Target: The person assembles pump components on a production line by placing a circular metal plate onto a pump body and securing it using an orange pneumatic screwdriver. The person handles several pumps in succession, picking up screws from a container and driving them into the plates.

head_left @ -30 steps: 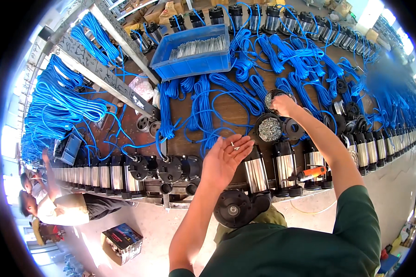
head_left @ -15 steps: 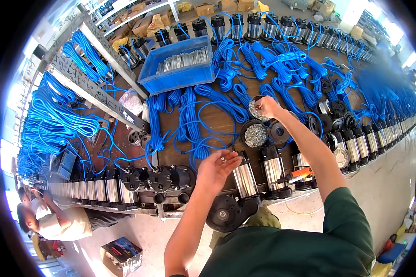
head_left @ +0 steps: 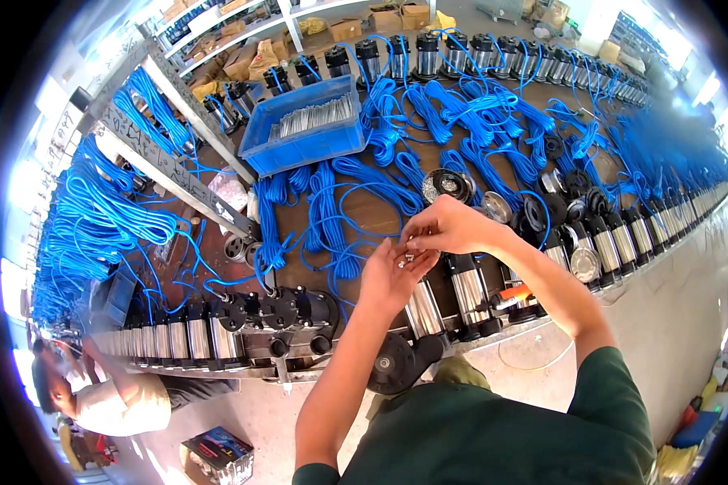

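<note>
My left hand (head_left: 387, 281) is cupped palm up above the bench edge, with a few small shiny metal fasteners (head_left: 407, 259) lying in it. Directly over that palm, my right hand (head_left: 453, 226) has its fingertips pinched together; whatever is between them is too small to make out. Just beyond the right hand sits a round dish (head_left: 445, 184) of small metal parts. Below my hands stands a steel-bodied pump (head_left: 425, 311), its black end piece (head_left: 395, 364) sticking out toward me. Another steel pump (head_left: 469, 289) is beside it on the right.
An orange-handled tool (head_left: 513, 296) lies by the pumps at right. A blue bin (head_left: 303, 141) of thin metal rods stands at the back left. Coiled blue cables (head_left: 328, 218) cover much of the bench. A metal frame post (head_left: 174, 174) rises at left. Another person (head_left: 117, 396) is at lower left.
My right hand has come back from the dish of metal parts to my left palm, its fingers now pinched there. My left hand has shifted slightly right and up.
</note>
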`<state>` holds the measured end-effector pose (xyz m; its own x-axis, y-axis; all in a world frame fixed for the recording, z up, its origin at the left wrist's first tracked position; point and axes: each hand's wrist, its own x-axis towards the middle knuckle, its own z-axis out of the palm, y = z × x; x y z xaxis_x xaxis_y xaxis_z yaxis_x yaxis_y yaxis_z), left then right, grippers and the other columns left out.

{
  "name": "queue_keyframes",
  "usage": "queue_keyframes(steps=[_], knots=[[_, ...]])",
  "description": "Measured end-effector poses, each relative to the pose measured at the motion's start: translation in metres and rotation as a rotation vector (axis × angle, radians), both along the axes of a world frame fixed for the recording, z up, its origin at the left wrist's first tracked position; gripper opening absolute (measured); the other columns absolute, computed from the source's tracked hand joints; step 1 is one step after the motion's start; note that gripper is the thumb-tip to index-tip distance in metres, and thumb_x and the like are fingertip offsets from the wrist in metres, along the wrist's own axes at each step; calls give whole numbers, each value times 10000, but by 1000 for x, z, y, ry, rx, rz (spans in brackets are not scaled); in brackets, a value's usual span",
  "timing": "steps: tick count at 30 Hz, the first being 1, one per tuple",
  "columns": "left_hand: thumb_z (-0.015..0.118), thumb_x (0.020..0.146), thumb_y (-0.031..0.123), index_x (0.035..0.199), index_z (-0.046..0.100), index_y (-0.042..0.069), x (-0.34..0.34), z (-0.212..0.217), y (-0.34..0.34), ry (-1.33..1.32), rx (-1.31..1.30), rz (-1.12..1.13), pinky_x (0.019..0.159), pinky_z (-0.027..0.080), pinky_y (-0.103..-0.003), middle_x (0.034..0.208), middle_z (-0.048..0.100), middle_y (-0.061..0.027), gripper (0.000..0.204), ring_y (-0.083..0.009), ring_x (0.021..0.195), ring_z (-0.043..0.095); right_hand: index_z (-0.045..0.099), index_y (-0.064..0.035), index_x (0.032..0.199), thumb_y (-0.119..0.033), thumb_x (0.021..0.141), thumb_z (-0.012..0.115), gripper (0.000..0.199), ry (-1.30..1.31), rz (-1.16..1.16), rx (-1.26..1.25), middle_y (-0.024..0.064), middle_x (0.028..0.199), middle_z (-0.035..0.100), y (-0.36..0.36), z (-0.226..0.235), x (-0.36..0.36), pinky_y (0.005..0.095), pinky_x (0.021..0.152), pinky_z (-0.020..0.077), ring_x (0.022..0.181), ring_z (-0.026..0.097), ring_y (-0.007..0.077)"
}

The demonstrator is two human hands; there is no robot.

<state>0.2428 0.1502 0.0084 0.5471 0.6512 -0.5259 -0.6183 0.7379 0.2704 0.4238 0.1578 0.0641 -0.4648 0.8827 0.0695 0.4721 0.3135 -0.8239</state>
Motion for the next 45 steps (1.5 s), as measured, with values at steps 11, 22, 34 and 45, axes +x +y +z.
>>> queue_keyframes(steps=[11,22,34,45], knots=[[282,1049,250,1245,398,-152,0,19,-18,-38,92,-22,1081,420,-525,1259,499,-273,462,-447,1222,499,720,-19,954,-125,827,730,166,43,-105,178,78,784,685,-20,-1,7,287,595,470,689,638,154],[384,1019,166,1093,522,-111,-19,-12,-20,4,4,-12,1005,491,-478,1050,603,-217,318,-367,1076,593,686,-34,970,-216,880,695,203,457,-735,-52,27,755,643,-70,-15,34,229,538,425,632,584,92],[544,999,195,1059,580,37,-73,18,-55,222,292,123,602,501,-247,996,681,-121,173,-176,765,641,596,-154,918,-322,870,703,204,1076,-1545,-1178,5,703,569,-190,-232,104,342,484,409,566,555,178],[565,986,331,901,601,81,-86,23,-91,93,173,41,419,390,-204,732,611,-53,266,-116,553,527,546,-143,1024,-210,818,598,222,1930,-1217,-486,53,1043,651,-177,-130,103,323,776,457,872,575,220]])
